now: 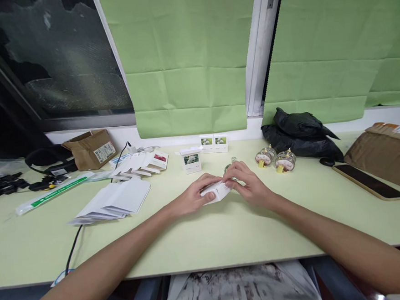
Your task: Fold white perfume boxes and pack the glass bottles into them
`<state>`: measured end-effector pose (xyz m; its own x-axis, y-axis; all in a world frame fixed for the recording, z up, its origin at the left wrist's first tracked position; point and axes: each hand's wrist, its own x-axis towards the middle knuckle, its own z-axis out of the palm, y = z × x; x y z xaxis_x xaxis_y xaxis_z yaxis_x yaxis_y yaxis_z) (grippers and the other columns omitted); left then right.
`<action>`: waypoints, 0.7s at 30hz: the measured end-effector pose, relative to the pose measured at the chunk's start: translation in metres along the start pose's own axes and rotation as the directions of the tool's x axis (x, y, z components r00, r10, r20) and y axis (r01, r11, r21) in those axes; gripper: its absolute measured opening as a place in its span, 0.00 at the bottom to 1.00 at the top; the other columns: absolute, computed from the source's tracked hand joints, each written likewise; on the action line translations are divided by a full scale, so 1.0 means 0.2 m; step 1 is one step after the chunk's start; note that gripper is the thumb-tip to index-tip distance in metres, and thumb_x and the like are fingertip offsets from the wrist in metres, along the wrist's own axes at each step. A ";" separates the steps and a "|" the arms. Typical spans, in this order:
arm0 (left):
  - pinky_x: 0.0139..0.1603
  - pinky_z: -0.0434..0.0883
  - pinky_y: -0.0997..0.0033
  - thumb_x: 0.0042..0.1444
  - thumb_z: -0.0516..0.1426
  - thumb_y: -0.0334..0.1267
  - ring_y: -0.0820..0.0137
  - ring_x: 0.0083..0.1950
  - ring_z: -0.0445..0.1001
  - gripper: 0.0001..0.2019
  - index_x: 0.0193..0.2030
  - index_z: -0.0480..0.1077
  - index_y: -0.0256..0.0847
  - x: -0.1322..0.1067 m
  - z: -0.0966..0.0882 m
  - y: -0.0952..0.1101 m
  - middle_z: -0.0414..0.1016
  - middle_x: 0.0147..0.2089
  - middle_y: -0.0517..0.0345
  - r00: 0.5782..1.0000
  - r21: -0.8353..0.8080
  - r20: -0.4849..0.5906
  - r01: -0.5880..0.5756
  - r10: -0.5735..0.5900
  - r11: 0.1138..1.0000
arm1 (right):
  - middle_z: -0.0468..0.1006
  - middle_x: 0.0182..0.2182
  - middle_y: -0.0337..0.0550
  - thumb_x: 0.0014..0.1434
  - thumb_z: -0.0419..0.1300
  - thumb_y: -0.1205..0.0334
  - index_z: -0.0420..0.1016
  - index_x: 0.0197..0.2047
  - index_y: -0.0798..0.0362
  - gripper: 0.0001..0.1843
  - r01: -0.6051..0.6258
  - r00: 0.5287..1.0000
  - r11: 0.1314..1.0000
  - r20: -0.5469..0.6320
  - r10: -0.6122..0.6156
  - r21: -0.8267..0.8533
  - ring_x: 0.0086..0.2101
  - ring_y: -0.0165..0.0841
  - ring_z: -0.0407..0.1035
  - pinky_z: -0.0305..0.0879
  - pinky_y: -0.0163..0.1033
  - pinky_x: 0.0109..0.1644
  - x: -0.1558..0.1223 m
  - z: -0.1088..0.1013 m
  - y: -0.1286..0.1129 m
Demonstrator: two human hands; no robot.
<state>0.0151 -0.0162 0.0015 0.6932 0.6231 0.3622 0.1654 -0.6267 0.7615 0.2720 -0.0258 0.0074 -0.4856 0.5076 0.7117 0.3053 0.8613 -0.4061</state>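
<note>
Held box point(217, 193): thin white card, smooth. Folded cartons point(128, 197): same smooth white card, approx. matt. Brown boxes point(85, 155): matt cdbd, a bit rough & creased. Black bags point(304, 145): thin plastic, wrinkled, semi-gloss. Jars point(284, 159): clear glossy glass or plastic, can't tell, w/ shiny gold metallic-looking fittings point(280, 168). Phone point(368, 181) screen: v. smooth, glossy. Green curtains point(187, 59): matt cloth, creased. Table point(247, 238): smooth sfc, low sheen.
</note>
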 end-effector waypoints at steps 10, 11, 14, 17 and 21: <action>0.67 0.67 0.51 0.68 0.54 0.64 0.52 0.65 0.69 0.32 0.72 0.70 0.51 0.00 -0.03 0.00 0.69 0.64 0.44 0.998 -0.089 0.066 0.015 -0.009 0.996 | 0.71 0.42 0.46 0.76 0.54 0.63 0.78 0.50 0.44 0.11 0.006 1.000 1.000 0.029 -0.006 -0.010 0.46 0.41 0.67 0.67 0.49 0.51 0.01 -0.01 -0.02; 0.67 0.67 0.51 0.68 0.54 0.63 0.53 0.65 0.69 0.32 0.72 0.69 0.51 0.00 -0.03 0.00 0.69 0.64 0.44 0.997 -0.091 0.073 0.017 -0.011 0.996 | 0.71 0.41 0.46 0.75 0.54 0.63 0.78 0.50 0.45 0.10 0.007 1.000 1.000 0.027 -0.007 -0.008 0.46 0.41 0.67 0.67 0.49 0.51 0.01 -0.01 -0.02; 0.67 0.67 0.51 0.68 0.57 0.62 0.53 0.66 0.69 0.31 0.73 0.68 0.52 0.00 -0.04 0.00 0.68 0.65 0.44 0.996 -0.090 0.088 0.021 -0.013 0.996 | 0.72 0.41 0.45 0.75 0.55 0.63 0.77 0.49 0.45 0.09 -0.011 1.000 1.000 0.018 0.011 0.012 0.45 0.40 0.67 0.66 0.49 0.51 0.01 0.00 -0.03; 0.67 0.66 0.51 0.67 0.59 0.61 0.52 0.67 0.68 0.32 0.73 0.67 0.53 0.00 -0.04 -0.01 0.67 0.66 0.44 0.996 -0.092 0.088 0.029 -0.020 0.995 | 0.73 0.41 0.45 0.74 0.58 0.61 0.77 0.48 0.47 0.06 -0.055 0.998 0.997 0.010 0.055 0.061 0.45 0.40 0.68 0.66 0.49 0.51 0.01 0.00 -0.03; 0.68 0.65 0.48 0.64 0.59 0.64 0.51 0.67 0.68 0.35 0.73 0.67 0.52 0.00 -0.04 -0.02 0.67 0.66 0.43 0.995 -0.125 0.090 0.054 -0.043 0.991 | 0.72 0.41 0.45 0.74 0.59 0.59 0.78 0.47 0.46 0.06 -0.056 0.998 0.996 0.019 0.055 0.071 0.45 0.41 0.68 0.67 0.49 0.51 0.01 -0.01 -0.02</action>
<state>0.0085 -0.0105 0.0026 0.7458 0.6048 0.2793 0.1139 -0.5288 0.8411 0.2711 -0.0280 0.0121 -0.4836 0.5542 0.6775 0.2729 0.8309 -0.4848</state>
